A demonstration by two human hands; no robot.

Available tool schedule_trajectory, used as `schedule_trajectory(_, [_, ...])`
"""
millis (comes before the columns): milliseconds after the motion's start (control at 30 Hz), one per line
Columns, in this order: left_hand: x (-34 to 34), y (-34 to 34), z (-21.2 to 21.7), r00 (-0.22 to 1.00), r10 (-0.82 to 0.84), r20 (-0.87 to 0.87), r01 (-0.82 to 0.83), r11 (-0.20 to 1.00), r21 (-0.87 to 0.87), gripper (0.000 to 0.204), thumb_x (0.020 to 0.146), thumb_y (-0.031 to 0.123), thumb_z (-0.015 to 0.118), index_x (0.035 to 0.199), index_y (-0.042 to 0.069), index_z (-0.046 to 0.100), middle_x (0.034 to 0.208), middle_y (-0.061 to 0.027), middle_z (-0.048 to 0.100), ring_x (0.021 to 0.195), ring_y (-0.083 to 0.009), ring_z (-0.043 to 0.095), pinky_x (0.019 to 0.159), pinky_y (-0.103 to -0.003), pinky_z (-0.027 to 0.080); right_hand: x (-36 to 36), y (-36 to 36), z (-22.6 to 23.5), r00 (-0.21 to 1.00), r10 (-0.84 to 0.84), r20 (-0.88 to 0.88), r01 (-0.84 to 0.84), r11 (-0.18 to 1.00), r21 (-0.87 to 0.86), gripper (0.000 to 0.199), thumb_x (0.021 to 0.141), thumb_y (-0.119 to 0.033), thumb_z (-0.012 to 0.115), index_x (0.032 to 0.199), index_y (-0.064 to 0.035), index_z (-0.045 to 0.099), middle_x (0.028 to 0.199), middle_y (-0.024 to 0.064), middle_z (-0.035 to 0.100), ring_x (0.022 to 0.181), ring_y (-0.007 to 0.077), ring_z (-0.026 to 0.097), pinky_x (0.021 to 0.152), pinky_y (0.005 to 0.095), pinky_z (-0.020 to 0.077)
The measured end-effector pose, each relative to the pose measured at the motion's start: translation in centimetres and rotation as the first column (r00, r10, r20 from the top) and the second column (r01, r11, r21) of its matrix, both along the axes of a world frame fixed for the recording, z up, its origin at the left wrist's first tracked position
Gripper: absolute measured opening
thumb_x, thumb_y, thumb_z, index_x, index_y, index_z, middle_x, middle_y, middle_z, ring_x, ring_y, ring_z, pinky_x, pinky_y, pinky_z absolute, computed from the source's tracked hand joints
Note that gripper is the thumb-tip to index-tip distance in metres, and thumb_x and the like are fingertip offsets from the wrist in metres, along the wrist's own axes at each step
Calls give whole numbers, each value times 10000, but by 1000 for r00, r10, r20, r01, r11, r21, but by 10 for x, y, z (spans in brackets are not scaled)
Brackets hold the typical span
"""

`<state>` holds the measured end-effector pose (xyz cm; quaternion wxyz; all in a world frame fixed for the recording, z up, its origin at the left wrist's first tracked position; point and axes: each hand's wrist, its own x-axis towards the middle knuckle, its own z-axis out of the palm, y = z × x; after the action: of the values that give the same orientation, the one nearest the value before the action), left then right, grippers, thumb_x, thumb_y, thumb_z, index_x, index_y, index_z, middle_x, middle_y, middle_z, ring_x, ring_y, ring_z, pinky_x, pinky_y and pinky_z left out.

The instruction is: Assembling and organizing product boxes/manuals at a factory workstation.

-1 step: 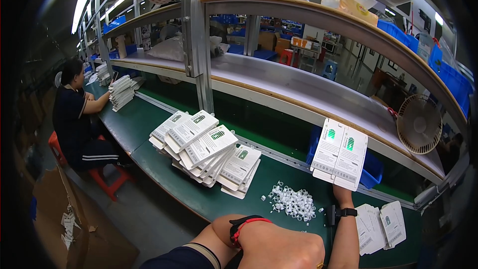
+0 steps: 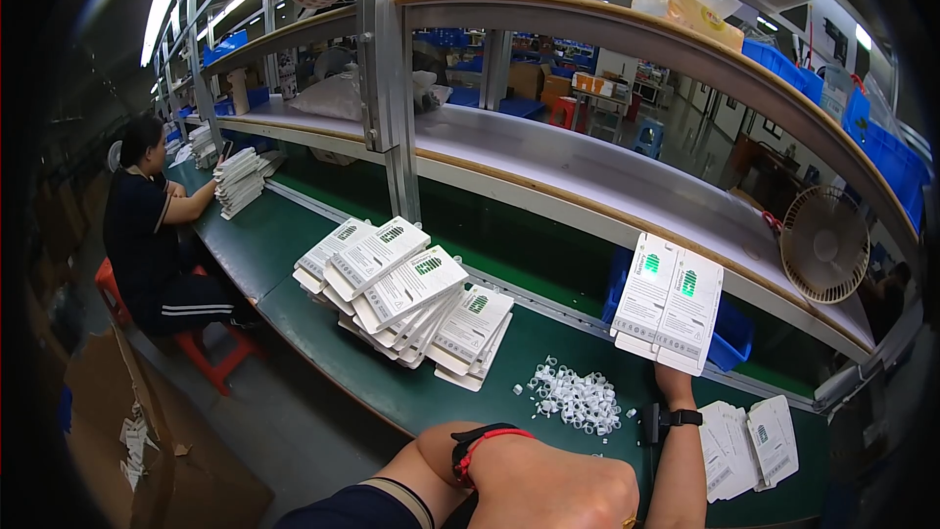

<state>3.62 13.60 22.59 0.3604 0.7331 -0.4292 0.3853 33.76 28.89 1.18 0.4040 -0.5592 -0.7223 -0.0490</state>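
Observation:
My right hand (image 2: 676, 382), below a black wristwatch, grips the lower edge of a pair of flat white cartons (image 2: 671, 304) with green print, side by side. Its fingers are mostly hidden behind the cartons. Close to the camera, my left hand (image 2: 563, 480) shows its back, past a red and black wristband; its fingers are out of sight below. Between the arms and the cartons lies a heap of small white plastic rings (image 2: 578, 399) on the green table. A large stack of similar flat cartons (image 2: 411, 284) leans in overlapping layers to the left.
More flat cartons (image 2: 749, 446) lie right of my right forearm. A blue bin (image 2: 729, 338) sits behind the held pair. Shelves (image 2: 548, 186) rise along the back, with a fan (image 2: 824, 243) at right. A co-worker (image 2: 147, 225) sits at far left beside another carton stack (image 2: 240, 181).

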Motion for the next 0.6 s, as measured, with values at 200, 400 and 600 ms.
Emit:
schedule_trajectory(200, [0, 1, 0, 1000, -1, 10, 1, 1000, 3, 506, 785, 523, 566, 588, 73, 447, 562, -69, 443, 428, -272, 470, 388, -363, 335, 1, 2, 0, 999, -4, 38, 4, 1000, 3, 307, 848, -126, 576, 1136, -21, 574, 1135, 191, 580, 1077, 359, 524, 929, 406, 404])
schedule_trajectory(400, [-7, -3, 11, 999, 32, -38, -31, 999, 38, 514, 825, 511, 548, 575, 78, 430, 541, -69, 429, 414, -272, 458, 387, -359, 333, -1, 2, -2, 999, 11, -52, -11, 1000, -9, 326, 853, -133, 565, 1154, -11, 561, 1180, 198, 559, 1115, 364, 502, 960, 406, 384])
schedule_trajectory(600, [-19, -22, -14, 911, 253, -327, -258, 966, 28, 380, 844, 354, 618, 662, 26, 557, 624, -108, 558, 515, -280, 554, 455, -347, 410, 6, 2, -8, 991, -27, -128, 36, 997, 72, 299, 829, -158, 584, 1104, -39, 597, 1074, 197, 623, 1024, 354, 586, 837, 379, 481])
